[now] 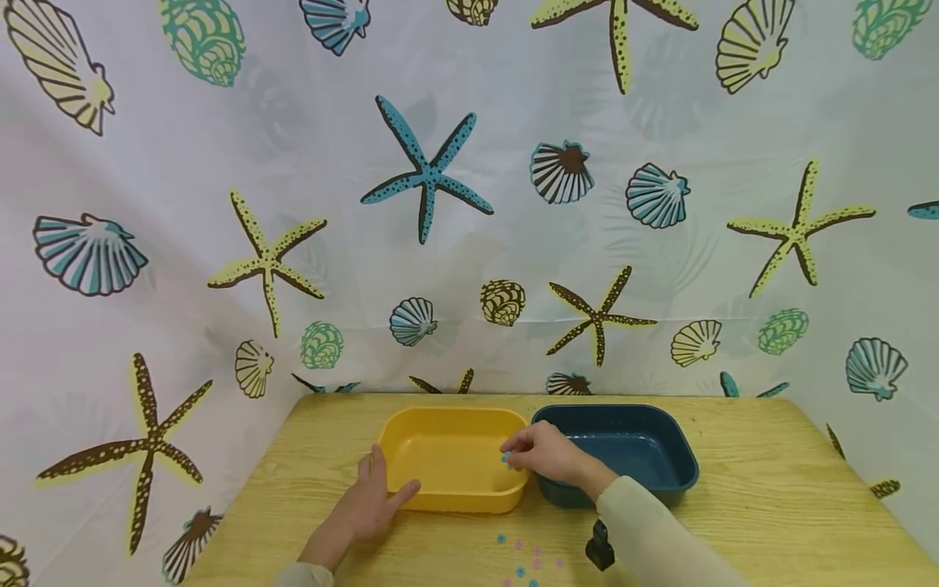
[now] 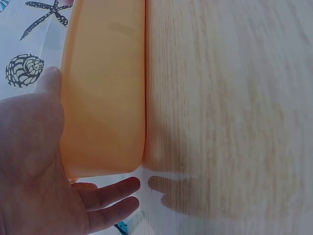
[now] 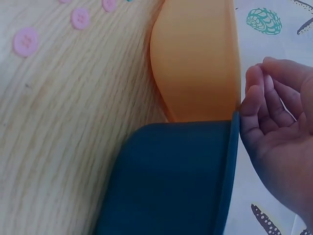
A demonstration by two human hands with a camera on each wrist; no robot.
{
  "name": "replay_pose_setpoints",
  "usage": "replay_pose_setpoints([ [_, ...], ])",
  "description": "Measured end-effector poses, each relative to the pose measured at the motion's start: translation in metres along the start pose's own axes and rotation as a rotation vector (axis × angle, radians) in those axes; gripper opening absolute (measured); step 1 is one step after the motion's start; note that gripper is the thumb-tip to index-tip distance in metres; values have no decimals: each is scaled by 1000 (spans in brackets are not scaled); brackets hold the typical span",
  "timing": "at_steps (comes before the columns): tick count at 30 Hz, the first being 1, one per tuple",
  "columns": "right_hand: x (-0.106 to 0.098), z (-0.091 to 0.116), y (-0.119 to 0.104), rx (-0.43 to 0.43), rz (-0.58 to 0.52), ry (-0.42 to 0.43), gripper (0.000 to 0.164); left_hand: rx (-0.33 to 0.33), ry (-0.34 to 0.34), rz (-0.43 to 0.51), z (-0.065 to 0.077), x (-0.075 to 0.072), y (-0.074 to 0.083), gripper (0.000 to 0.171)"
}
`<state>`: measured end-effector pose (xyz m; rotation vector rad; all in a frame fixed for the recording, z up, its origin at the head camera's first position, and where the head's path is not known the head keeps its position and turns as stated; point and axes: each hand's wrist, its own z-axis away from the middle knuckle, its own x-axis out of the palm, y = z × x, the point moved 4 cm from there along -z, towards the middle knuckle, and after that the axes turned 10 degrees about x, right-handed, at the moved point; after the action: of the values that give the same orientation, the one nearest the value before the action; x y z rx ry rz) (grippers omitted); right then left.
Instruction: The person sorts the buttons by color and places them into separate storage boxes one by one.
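Note:
At its left front corner, the yellow bin (image 1: 455,499) is touched by my left hand (image 1: 368,499). The left wrist view shows the thumb at the rim and loosely extended fingers (image 2: 115,193) by the end wall. My right hand (image 1: 550,452) hovers over the yellow bin's right rim, beside the dark blue bin (image 1: 623,494). A small blue button (image 1: 506,458) shows at its pinched fingertips; whether there is more than one, I cannot tell. From the right wrist, the right hand (image 3: 279,107) has curled fingers, and the button is hidden.
Several pink buttons (image 1: 538,563) and blue buttons (image 1: 520,571) lie scattered on the wooden table (image 1: 770,489) in front of the bins. A small black device (image 1: 600,548) sits by the right sleeve. A curtain with starfish and shells (image 1: 469,269) hangs behind and at both sides.

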<state>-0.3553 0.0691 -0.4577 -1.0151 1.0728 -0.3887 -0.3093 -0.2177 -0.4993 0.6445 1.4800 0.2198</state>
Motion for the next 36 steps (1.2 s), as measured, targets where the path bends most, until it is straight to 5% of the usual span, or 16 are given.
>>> replay_pose_setpoints([
  [36, 1, -24, -3, 58, 82, 72, 24, 4, 1, 8, 2, -2, 4, 101],
])
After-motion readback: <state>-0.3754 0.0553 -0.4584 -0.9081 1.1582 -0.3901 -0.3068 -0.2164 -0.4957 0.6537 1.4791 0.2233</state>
